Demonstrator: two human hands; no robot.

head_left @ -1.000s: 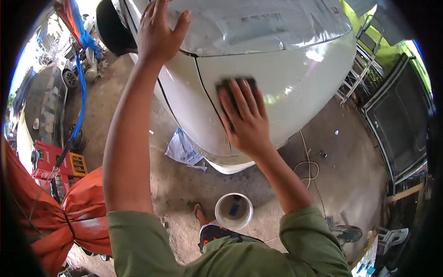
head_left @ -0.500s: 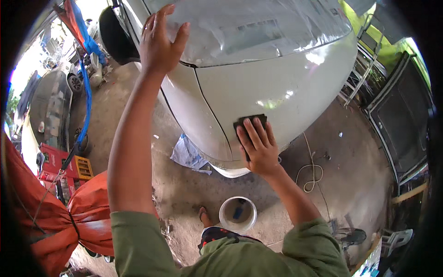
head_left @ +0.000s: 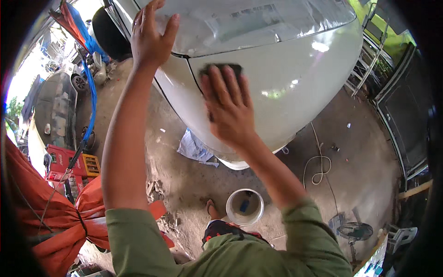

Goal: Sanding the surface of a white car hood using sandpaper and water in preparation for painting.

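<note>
My right hand presses flat on a black sheet of sandpaper, its fingers stretched over it. The sheet lies on the white vehicle body panel, beside the dark seam and just below the glass. Motion blurs this hand a little. Farther left and higher, my left hand is spread open and holds nothing. It rests at the corner of the glass covered with clear plastic film.
A white bucket with a dark blue item inside stands near my foot. Crumpled pale paper and a coiled cord lie on the floor. Red crates and an orange tarp are at left, a fan at right.
My right hand has slid the sandpaper up and left across the white panel, from its lower edge toward the glass. My left hand stays at the glass corner.
</note>
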